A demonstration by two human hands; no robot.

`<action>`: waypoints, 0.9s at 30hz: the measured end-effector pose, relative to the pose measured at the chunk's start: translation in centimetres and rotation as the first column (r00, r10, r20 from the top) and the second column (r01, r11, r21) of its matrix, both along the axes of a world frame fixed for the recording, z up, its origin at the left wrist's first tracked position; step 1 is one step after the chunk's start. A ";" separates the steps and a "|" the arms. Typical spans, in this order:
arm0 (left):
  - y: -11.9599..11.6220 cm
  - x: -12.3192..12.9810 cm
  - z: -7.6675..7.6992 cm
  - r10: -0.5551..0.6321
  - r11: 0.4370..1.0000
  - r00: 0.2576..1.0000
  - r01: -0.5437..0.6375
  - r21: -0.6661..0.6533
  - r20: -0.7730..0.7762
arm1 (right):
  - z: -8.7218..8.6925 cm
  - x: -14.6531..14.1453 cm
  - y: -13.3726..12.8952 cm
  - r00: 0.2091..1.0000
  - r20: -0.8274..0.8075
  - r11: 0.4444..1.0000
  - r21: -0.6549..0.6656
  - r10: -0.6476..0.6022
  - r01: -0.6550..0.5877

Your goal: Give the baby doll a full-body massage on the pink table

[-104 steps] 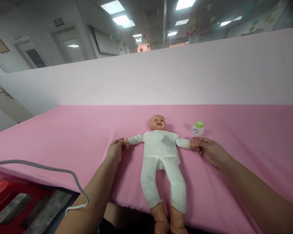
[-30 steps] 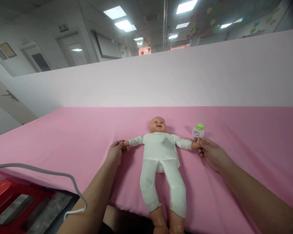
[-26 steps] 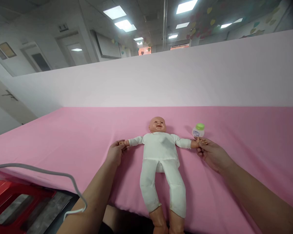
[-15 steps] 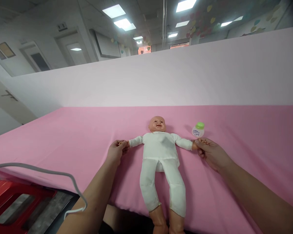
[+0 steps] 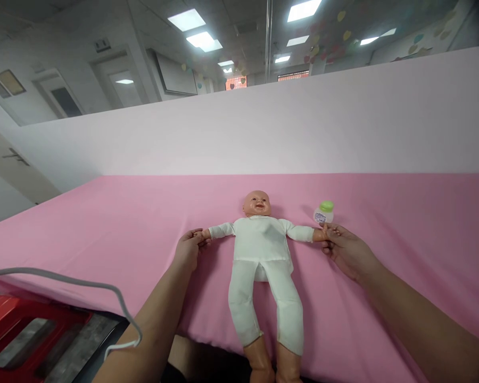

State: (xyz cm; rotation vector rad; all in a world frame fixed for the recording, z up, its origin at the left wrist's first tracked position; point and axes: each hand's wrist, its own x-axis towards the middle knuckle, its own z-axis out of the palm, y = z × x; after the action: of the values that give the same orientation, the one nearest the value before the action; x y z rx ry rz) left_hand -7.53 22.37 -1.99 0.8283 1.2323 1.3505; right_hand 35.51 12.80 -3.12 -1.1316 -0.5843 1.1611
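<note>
A baby doll in a white long-sleeved top and white trousers lies on its back, head away from me, arms stretched out sideways. My left hand is closed around the doll's hand on the left side. On the other side, my right hand pinches the doll's other hand between thumb and fingers. Just beyond my right hand stands a small clear jar with a green lid and a printed label. The doll's bare feet reach past the near edge of the bed.
The doll lies on a pink sheet that meets a white wall with windows above. A grey cable loops over my left forearm. At the lower left is a red plastic stool; a door is at the far left.
Almost nothing differs. My fingers have shifted slightly on the doll's hands, and more of the doll's wrist on the right shows. The doll's body and the jar stay in place.
</note>
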 end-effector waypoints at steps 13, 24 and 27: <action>-0.2 -0.3 -0.4 -0.072 0.996 0.988 0.079 0.051 -0.136 | -0.6 0.2 -0.1 0.982 0.175 0.998 0.003 0.068 -0.070; -0.1 0.0 0.0 -0.005 1.000 0.996 0.005 -0.002 -0.088 | -0.6 0.3 0.2 0.994 0.113 1.000 0.005 -0.005 0.005; -0.3 0.0 0.2 -0.032 0.999 0.999 0.032 0.006 -0.033 | -0.7 0.4 0.2 0.997 0.059 0.998 0.050 0.042 -0.045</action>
State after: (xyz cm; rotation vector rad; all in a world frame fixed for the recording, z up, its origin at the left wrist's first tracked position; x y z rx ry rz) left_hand -7.53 22.11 -1.79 0.8748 1.2359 1.3202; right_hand 35.86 12.99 -3.79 -1.1166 -0.6827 1.1472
